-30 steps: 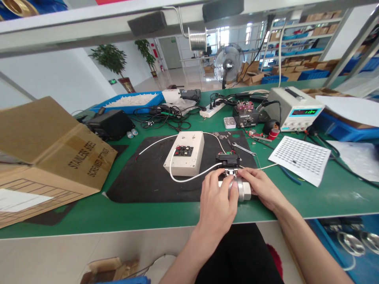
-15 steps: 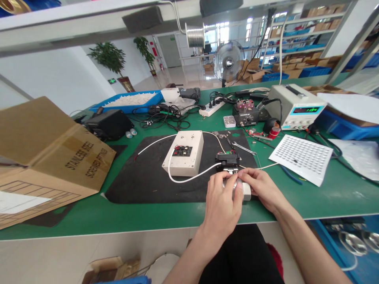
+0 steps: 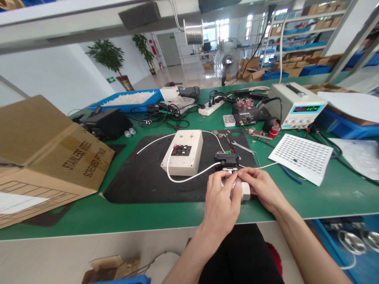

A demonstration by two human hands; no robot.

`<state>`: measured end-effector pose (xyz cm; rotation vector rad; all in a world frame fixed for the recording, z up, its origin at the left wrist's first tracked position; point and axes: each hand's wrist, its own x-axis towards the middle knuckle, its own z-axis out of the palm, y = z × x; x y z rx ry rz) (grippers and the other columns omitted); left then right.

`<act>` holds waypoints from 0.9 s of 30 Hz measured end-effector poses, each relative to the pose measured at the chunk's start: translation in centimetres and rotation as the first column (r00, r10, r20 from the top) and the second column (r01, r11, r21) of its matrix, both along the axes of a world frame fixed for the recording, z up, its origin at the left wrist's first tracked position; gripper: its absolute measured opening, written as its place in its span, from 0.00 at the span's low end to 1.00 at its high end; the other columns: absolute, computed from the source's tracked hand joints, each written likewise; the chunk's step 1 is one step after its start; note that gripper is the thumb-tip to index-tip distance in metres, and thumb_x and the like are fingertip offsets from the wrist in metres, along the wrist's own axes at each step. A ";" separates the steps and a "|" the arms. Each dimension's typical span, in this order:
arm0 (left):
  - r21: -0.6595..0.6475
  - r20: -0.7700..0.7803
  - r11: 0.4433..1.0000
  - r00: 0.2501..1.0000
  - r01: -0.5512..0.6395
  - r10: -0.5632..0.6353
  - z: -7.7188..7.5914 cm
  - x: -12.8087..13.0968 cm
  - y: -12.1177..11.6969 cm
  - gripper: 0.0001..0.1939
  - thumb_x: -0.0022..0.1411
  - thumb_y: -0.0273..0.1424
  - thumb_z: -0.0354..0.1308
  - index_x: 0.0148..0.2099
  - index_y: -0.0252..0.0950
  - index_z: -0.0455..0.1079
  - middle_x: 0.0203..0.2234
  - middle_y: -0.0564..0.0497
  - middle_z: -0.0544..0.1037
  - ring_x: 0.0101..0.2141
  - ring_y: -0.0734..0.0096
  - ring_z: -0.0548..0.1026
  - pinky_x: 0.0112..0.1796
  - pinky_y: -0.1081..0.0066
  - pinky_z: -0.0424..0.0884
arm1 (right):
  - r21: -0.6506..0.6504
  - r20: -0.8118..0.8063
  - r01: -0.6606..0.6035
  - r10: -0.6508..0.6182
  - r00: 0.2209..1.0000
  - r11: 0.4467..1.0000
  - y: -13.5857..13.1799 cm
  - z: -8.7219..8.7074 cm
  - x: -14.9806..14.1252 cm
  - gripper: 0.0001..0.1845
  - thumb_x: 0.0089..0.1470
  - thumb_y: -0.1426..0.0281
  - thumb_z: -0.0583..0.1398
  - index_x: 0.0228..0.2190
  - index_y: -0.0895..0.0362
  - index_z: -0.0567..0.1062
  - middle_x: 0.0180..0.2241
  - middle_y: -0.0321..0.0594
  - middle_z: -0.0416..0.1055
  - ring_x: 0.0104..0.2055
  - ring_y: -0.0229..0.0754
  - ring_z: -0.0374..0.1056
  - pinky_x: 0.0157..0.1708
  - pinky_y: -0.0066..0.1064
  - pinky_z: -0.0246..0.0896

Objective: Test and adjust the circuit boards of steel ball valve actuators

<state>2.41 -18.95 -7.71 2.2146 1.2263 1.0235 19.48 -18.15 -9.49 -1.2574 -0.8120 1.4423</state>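
My left hand (image 3: 222, 199) is closed around a silvery metal fitting with a pale hexagonal end (image 3: 245, 191), low on the black mat (image 3: 142, 183). From the other side my right hand (image 3: 262, 187) pinches at the top of the same fitting; its fingertips meet those of the left, and whatever small part lies between them is hidden. Just beyond the fingers sits a black housing (image 3: 226, 158) with a green terminal block behind it. A white cable (image 3: 189, 179) runs from this housing to a beige box (image 3: 183, 152) with black and red connectors.
An open-end wrench (image 3: 244, 148) and small rings (image 3: 217, 134) lie behind the housing. To the right are a white sheet of dots (image 3: 300, 157) and a power supply (image 3: 296, 106). A cardboard box (image 3: 53, 157) stands at left. Tangled cables (image 3: 166, 112) lie at the back.
Both hands stay at the fitting, with only slight finger movement. The whole view has shifted a little; nothing else has visibly moved.
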 end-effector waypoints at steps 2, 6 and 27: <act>-0.010 0.007 1.000 1.000 0.000 0.000 0.0 0.0 0.1 0.19 0.75 0.32 0.53 0.64 0.42 0.72 0.54 0.45 0.71 0.57 0.61 0.68 0.60 0.57 0.67 | 0.005 0.005 0.001 -0.001 1.000 1.000 0.0 0.1 0.1 0.19 0.53 0.53 0.71 0.36 0.56 0.81 0.27 0.34 0.72 0.23 0.32 0.59 0.21 0.26 0.44; -0.026 0.012 1.000 1.000 0.008 -0.008 0.2 0.0 0.2 0.18 0.75 0.32 0.52 0.63 0.42 0.72 0.54 0.46 0.71 0.56 0.61 0.68 0.60 0.57 0.67 | 0.011 -0.003 0.021 -0.021 1.000 1.000 -0.1 0.1 0.2 0.19 0.52 0.55 0.73 0.37 0.57 0.81 0.25 0.33 0.70 0.22 0.30 0.54 0.20 0.25 0.39; 0.005 -0.001 0.999 0.999 -0.034 0.034 -0.1 0.3 -0.1 0.18 0.75 0.32 0.53 0.62 0.39 0.71 0.54 0.44 0.71 0.56 0.59 0.69 0.59 0.55 0.69 | 0.019 -0.021 0.079 -0.079 0.997 0.997 0.0 -0.1 -0.1 0.20 0.48 0.56 0.75 0.36 0.56 0.81 0.29 0.36 0.75 0.27 0.35 0.65 0.25 0.24 0.55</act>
